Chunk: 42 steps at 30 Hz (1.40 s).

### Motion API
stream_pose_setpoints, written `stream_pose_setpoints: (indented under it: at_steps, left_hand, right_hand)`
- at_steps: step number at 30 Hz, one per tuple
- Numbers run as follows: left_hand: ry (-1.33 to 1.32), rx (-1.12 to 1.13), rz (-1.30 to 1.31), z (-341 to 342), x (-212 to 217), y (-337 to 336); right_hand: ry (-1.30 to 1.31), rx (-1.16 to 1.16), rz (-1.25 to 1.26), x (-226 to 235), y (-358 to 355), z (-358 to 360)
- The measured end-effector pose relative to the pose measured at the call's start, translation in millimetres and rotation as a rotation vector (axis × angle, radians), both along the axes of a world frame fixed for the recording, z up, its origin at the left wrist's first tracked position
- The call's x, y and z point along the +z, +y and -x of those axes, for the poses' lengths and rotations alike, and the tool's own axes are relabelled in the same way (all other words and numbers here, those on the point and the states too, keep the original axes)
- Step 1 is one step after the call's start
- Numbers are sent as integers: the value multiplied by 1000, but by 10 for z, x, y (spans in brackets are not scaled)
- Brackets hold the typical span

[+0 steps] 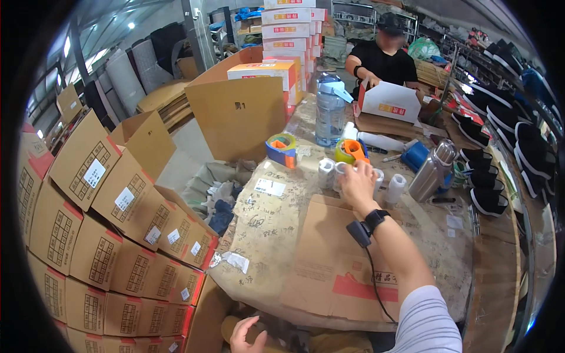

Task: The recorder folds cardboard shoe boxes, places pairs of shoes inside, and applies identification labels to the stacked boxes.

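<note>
Both hands are apart: the right hand (pixel 357 183) reaches out over the bench (pixel 276 235), fingers curled around a small white tape roll (pixel 339 175) in the cluster of rolls just before the orange-and-green tape dispenser (pixel 351 151). Down at the bench's near edge, the left hand (pixel 247 335) hangs open with fingers spread, holding nothing. Opposite, a person (pixel 385 59) handles a white shoebox (pixel 390 101).

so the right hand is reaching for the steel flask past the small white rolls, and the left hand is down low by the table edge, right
Not quite. In the head view the right hand is at the small white rolls themselves; the steel flask stands apart, further right. The left hand is indeed low by the table edge.
</note>
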<state>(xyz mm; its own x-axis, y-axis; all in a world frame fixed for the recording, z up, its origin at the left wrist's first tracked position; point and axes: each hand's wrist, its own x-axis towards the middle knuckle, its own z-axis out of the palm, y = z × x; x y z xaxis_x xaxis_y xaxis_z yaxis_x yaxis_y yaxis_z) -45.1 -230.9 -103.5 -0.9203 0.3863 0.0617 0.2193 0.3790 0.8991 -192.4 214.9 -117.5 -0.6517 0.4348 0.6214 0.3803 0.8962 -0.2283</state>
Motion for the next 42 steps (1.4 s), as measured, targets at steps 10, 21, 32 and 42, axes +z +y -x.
stream_pose_setpoints:
  at_steps: [10, 21, 32, 42]
  left_hand:
    - [-74, -94, 5, -119, -62, 0]
    - [-2, -129, -6, -241, -41, 31]
    - [-31, -135, -66, -386, -90, -76]
    - [-695, -39, -1042, 14, 155, 309]
  right_hand:
    - [-167, -4, -293, -16, 159, -395]
    - [85, -9, -413, -317, 292, -440]
    - [302, 7, -218, 47, -33, -612]
    - [426, 778, 80, 97, -2681, -1811]
